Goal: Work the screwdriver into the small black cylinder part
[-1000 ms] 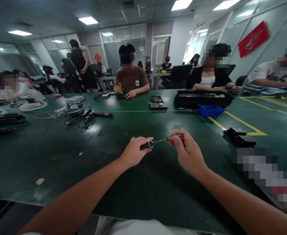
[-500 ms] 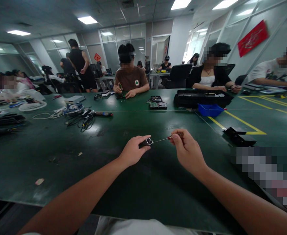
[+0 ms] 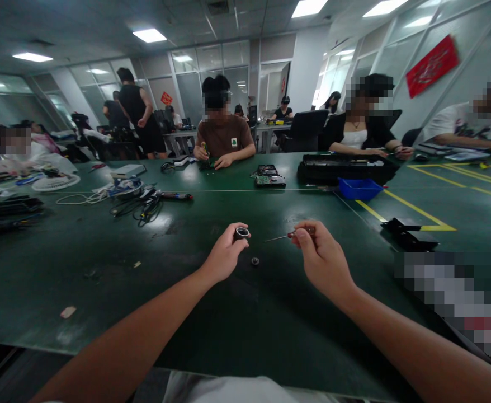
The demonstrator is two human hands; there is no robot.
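Note:
Between the thumb and fingers of my left hand (image 3: 225, 256) is a small black cylinder (image 3: 241, 234) with a bright ring around its open end, which faces up toward me. My right hand (image 3: 323, 254) is closed around the reddish handle of a thin screwdriver (image 3: 277, 238). Its shaft points left toward the cylinder, with a gap between the tip and the cylinder. A small round dark part (image 3: 255, 261) lies on the green table (image 3: 270, 330) just below my left fingertips, apart from both hands.
Cables (image 3: 147, 207) lie at the left of the table, with a white fan cover (image 3: 55, 182) behind. Circuit boards (image 3: 269, 180), a blue bin (image 3: 359, 189) and a long black housing (image 3: 341, 168) are across the table. Black brackets (image 3: 410, 235) sit right. Co-workers sit opposite.
The small round part has come out of the cylinder's end and now rests on the table. My left hand has turned the cylinder upward and moved slightly left; the screwdriver stays nearly in place.

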